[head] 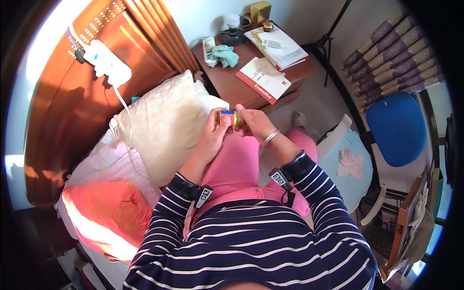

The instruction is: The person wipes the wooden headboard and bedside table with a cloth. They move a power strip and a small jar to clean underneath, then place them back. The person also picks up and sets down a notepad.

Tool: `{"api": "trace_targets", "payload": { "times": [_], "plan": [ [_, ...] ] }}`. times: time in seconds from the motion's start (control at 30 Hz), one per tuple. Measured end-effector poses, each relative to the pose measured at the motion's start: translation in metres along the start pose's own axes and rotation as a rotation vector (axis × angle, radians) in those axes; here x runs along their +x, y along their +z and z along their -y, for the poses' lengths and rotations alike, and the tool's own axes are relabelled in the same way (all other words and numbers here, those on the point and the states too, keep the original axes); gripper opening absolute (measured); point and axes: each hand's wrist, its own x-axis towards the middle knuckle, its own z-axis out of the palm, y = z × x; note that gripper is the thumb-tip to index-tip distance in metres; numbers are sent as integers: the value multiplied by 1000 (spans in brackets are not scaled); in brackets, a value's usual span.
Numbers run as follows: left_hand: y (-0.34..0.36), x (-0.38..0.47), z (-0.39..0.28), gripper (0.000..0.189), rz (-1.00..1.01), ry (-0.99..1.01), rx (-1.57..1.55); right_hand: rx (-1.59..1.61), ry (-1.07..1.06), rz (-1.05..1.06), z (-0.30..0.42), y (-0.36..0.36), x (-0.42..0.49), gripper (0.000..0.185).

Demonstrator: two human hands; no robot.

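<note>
Between my two hands, above my pink trousers [235,159], is a small jar [227,116] with a gold-coloured lid and a red and blue label. It lies on its side, lid towards the right. My left hand [214,127] wraps the labelled body, its thumb across the label. At the lid end, my right hand [255,121] has its fingers on the jar, with the thumb raised along the rim. Parts of the fingers behind the jar are hidden.
A wooden nightstand [224,85] ahead bears a lamp [232,30], a teal cloth [225,56], papers [281,47] and a booklet [266,81]. On the left are a beige pillow [163,123] and a white power strip [108,63] with a hanging cord. A blue chair back [397,128] stands right.
</note>
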Motion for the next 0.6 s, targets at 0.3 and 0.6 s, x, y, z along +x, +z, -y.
{"api": "trace_targets", "payload": {
  "times": [0.3, 0.6],
  "plan": [
    [-19, -15, -20, 34, 37, -77, -325, -733, -647, -2, 10, 22, -7, 43],
    [-35, -27, -16, 36, 27, -19, -398, -743, -479, 12, 11, 37, -6, 43]
  ]
}}
